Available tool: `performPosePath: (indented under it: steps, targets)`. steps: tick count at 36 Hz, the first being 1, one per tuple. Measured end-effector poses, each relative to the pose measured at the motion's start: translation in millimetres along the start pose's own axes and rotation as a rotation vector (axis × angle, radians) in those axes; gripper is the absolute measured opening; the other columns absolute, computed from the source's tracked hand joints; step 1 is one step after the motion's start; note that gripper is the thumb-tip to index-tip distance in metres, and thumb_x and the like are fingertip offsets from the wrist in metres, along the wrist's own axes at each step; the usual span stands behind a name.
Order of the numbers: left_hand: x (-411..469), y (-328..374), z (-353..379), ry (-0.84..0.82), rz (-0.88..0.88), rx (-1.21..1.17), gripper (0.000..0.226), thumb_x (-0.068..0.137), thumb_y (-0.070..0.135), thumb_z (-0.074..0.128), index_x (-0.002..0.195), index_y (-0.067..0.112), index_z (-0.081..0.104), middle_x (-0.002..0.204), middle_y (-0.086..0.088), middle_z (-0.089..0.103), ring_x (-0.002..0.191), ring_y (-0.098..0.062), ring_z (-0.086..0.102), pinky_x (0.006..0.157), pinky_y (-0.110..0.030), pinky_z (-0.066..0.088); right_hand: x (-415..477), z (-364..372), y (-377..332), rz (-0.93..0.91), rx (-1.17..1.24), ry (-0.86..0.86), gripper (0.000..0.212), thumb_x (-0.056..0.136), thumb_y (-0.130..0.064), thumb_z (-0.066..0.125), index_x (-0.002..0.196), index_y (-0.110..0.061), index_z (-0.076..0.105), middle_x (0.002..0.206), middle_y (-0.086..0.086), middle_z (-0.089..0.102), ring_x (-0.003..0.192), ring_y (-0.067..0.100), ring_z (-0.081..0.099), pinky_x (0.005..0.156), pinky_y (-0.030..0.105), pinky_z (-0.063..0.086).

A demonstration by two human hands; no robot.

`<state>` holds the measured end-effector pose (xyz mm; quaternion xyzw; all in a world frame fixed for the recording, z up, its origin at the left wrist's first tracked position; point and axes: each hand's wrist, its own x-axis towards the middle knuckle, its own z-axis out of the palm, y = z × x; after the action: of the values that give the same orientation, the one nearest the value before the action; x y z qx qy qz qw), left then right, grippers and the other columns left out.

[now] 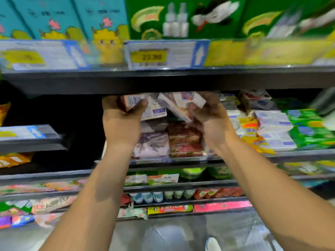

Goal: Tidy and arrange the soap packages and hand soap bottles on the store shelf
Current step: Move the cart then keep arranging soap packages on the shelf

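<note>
The left hand (123, 122) grips a barcoded soap package (135, 102), thumb across its face and fingers hidden behind it. The right hand (208, 116) grips a tilted white package (181, 103), fingers curled round its lower edge. Both packages are held just under the upper shelf (163, 80), their labels too blurred to read. Below, on the lower shelf (181, 159), lie a lavender package (152, 144) and stacked red packages (184, 140), partly hidden by the wrists. The green packages (308, 131) on the right are smeared by blur.
</note>
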<state>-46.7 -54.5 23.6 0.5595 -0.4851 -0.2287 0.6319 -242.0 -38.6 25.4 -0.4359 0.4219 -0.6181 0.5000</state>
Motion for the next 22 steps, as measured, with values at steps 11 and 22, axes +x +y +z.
performPosePath:
  steps: [11, 22]
  targets:
    - [-72.1, 58.9, 99.6, -0.293, -0.137, -0.116, 0.02, 0.087, 0.011, 0.075, 0.106, 0.016, 0.069, 0.094, 0.004, 0.073, 0.084, -0.009, 0.066, 0.082, -0.028, 0.052, -34.1, -134.4, -58.5, 0.18, -0.169, -0.094, 0.062, 0.065, -0.025, 0.088, 0.119, -0.033, 0.058, 0.117, -0.003, 0.072, 0.102, 0.02, 0.07, 0.076, 0.033, 0.056]
    - [-120.9, 79.6, 182.9, -0.47, -0.208, -0.038, 0.022, 0.088, 0.018, 0.074, 0.107, 0.027, 0.07, 0.095, 0.008, 0.073, 0.076, -0.012, 0.065, 0.071, -0.046, 0.056, -47.8, -248.2, -79.2, 0.126, -0.385, 0.091, 0.051, 0.078, -0.012, 0.082, 0.12, -0.025, 0.057, 0.094, -0.007, 0.075, 0.082, 0.001, 0.07, 0.066, 0.013, 0.051]
